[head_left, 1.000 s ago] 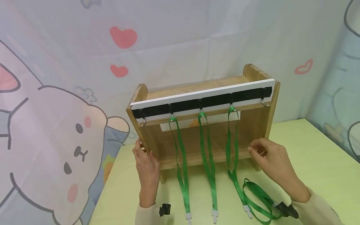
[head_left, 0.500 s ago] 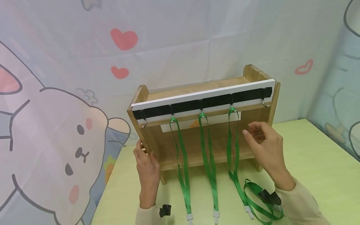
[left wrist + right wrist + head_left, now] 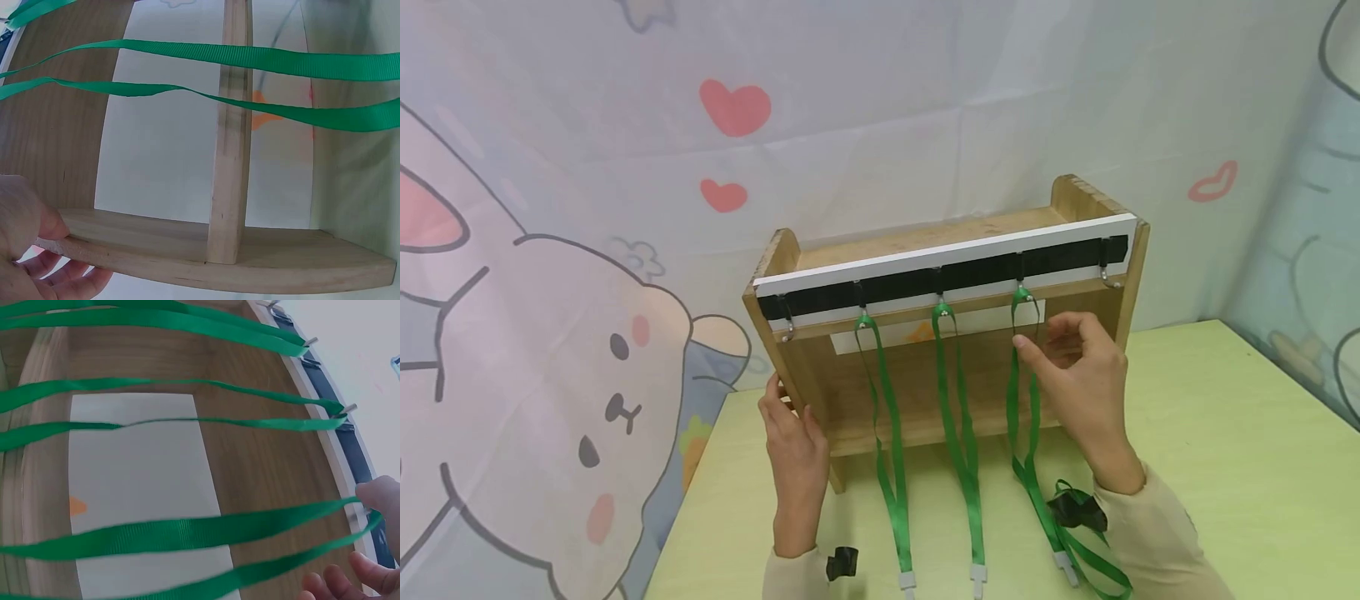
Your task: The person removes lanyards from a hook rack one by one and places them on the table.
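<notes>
My left hand grips the left side panel of a small wooden shelf, thumb at the front and fingers behind, as the left wrist view shows. Three green lanyards hang from hooks on the shelf's front: a left one, a middle one and a right one. Beside the right lanyard my right hand is raised, thumb and fingers apart. Its thumb overlaps that lanyard in the head view; touching cannot be told. Another green lanyard lies on the table, partly hidden by the right wrist's black mount.
A black strip with hooks runs along the white front board. The far-left hook and far-right hook carry no lanyard. The shelf stands on a yellow-green table, before a cartoon-printed backdrop.
My right hand has risen from the shelf's lower right side and moved left to the right hanging lanyard. My left hand keeps its grip on the shelf.
</notes>
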`<action>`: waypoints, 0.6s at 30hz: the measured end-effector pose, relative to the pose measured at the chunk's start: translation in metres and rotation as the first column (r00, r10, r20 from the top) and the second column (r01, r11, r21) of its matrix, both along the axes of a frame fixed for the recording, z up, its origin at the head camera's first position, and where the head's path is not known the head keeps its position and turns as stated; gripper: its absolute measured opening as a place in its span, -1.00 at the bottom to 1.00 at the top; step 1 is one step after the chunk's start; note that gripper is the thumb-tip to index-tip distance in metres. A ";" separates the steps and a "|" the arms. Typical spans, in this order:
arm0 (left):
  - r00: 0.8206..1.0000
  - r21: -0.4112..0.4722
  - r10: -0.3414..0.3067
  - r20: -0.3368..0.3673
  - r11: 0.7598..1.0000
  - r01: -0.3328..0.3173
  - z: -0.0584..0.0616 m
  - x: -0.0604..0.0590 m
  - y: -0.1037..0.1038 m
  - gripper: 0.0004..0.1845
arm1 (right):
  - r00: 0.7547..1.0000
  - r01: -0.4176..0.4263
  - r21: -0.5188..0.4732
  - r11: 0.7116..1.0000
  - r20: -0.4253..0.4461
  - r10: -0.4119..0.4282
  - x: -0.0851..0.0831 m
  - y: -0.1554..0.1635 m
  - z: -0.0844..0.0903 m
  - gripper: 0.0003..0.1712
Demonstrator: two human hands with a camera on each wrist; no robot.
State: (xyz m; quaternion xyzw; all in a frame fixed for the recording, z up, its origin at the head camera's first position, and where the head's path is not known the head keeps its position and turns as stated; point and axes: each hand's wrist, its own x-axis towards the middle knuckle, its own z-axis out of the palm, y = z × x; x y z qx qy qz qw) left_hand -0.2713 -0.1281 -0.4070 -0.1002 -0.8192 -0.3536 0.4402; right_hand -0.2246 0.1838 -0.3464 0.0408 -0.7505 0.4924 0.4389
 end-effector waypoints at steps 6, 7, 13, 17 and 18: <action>1.000 -0.004 0.003 -0.002 1.000 -0.003 -0.001 0.000 0.000 -0.29 | 1.000 0.015 0.027 1.000 -0.028 -0.014 -0.005 -0.010 0.002 -0.64; 1.000 -0.003 0.003 -0.001 1.000 -0.003 -0.001 0.000 0.000 -0.29 | 0.999 0.016 0.031 0.999 -0.036 -0.015 -0.006 -0.011 0.002 -0.67; 1.000 -0.007 0.002 -0.001 1.000 -0.002 0.000 0.000 0.001 -0.28 | 0.995 0.037 0.070 0.997 -0.095 -0.031 -0.008 -0.012 0.002 -0.84; 1.000 -0.010 0.005 -0.004 1.000 -0.005 0.000 0.001 0.000 -0.27 | 0.990 0.048 0.099 0.994 -0.138 -0.034 -0.009 -0.012 0.002 -0.90; 1.000 -0.011 0.007 -0.003 1.000 -0.007 0.000 0.001 0.000 -0.27 | 0.989 0.046 0.105 0.993 -0.147 -0.030 -0.009 -0.012 0.003 -0.91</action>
